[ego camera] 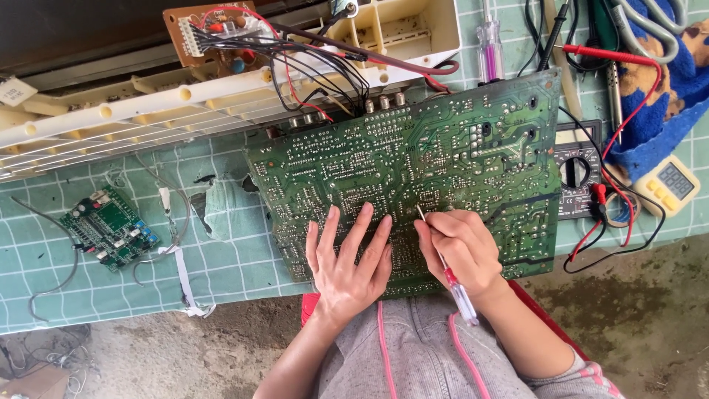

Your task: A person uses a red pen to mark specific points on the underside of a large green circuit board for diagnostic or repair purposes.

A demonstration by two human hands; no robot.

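Note:
A large green circuit board (443, 148) lies solder side up on the green gridded mat (44, 258), partly over my lap. My left hand (347, 258) rests flat on its near edge, fingers spread, holding nothing. My right hand (461, 251) grips a thin screwdriver (452, 277) with a clear handle and red band like a pen. Its metal tip touches the board just right of my left fingertips. Black and red wires (317, 66) run from the board's far edge to a small brown board (210, 29).
A small green circuit board (109, 227) lies at the left on the mat. A cream plastic housing (148, 103) spans the back. A multimeter (578, 170) with red and black leads, a purple-handled screwdriver (490, 52), a yellow meter (668, 185) and a blue cloth (665, 89) sit at right.

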